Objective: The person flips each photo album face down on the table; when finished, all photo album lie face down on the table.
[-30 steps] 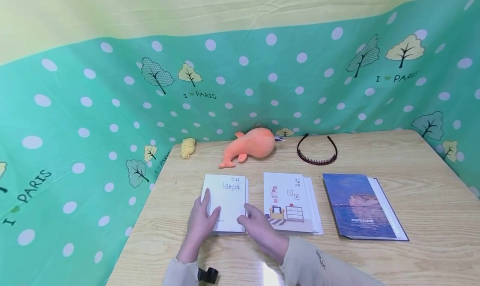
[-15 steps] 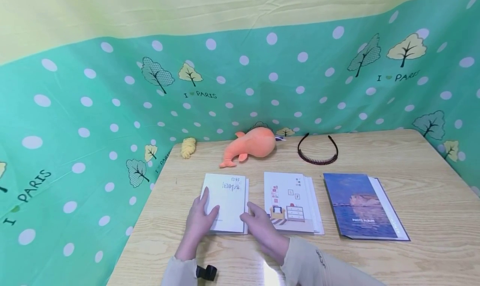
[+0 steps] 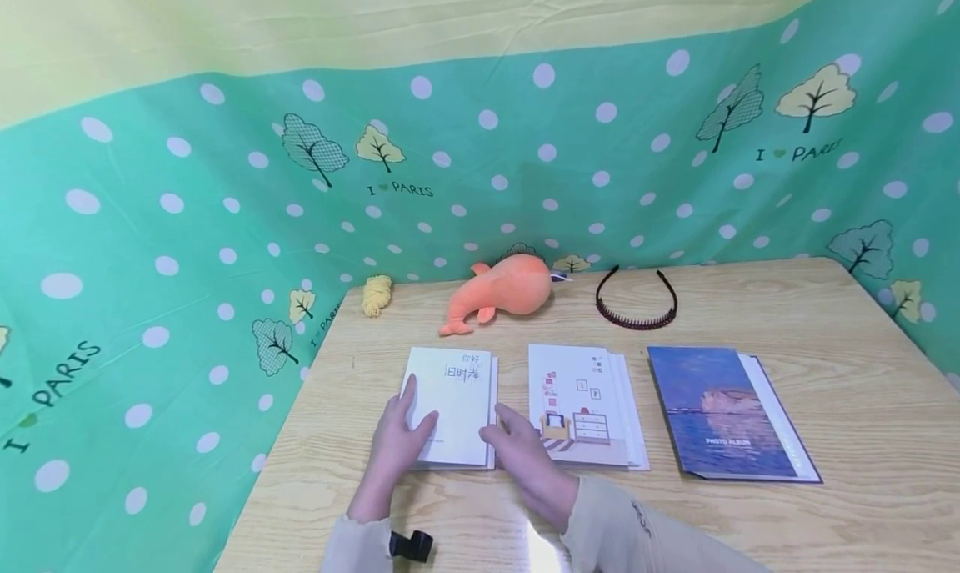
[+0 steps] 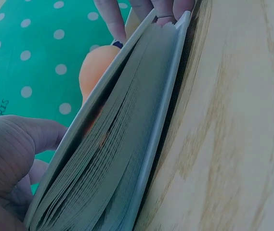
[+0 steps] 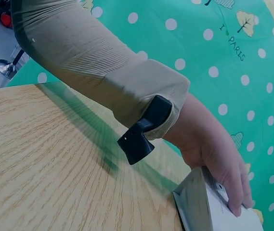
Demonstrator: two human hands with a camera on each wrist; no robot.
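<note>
A white hardcover book with dark characters on its cover lies on the table before me. Along its left edge rests my left hand, index finger and thumb extended on the cover. My right hand pinches the cover at the book's right edge, with its thumb on top. In the left wrist view, the right hand's fingers reach between the covers at the page edges, and a narrow gap shows under the front cover. The right wrist view shows the left hand lying over the book's near corner.
To the right lie another white book with a furniture drawing and a blue photo album. Behind them are a yellow yarn bundle, an orange plush whale and a dark toothed headband. A green dotted cloth hangs behind the table.
My right hand has shifted slightly right, its thumb sliding from over the cover to the cover's edge, then has stayed there. My left hand has barely moved.
</note>
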